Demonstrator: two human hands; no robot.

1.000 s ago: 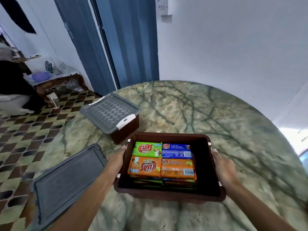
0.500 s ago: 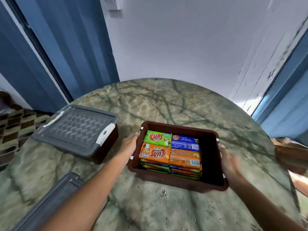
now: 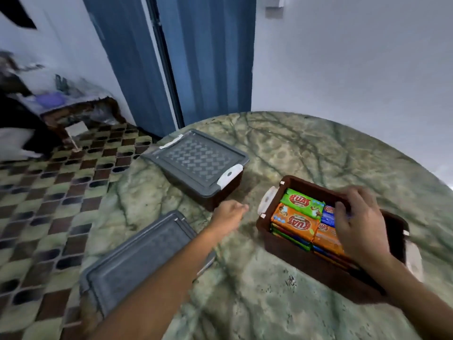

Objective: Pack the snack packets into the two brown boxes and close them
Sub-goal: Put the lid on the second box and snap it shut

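An open brown box (image 3: pixel 289 249) stands on the marble table at the right, filled with stacked snack packets (image 3: pixel 296 218) in green, orange and blue. My right hand (image 3: pixel 360 224) lies over the packets with spread fingers resting on them. My left hand (image 3: pixel 229 213) hovers over the table left of the box, fingers loosely curled, holding nothing. A second brown box (image 3: pixel 220 195) sits behind it, shut under a grey lid (image 3: pixel 196 159) with white clips. A loose grey lid (image 3: pixel 142 256) lies at the table's near left edge, partly under my left forearm.
The round green marble table (image 3: pixel 306 155) ends close to the white wall behind. Left of it the floor is chequered tile, with a low wooden stand (image 3: pixel 73 114) and blue door panels (image 3: pixel 196 57) beyond. White latches (image 3: pixel 268 198) hang open on the box ends.
Both hands have left the open box's sides. My right hand moved onto the packets, my left hand drew away to the left. The view swung left, and the box sits further right.
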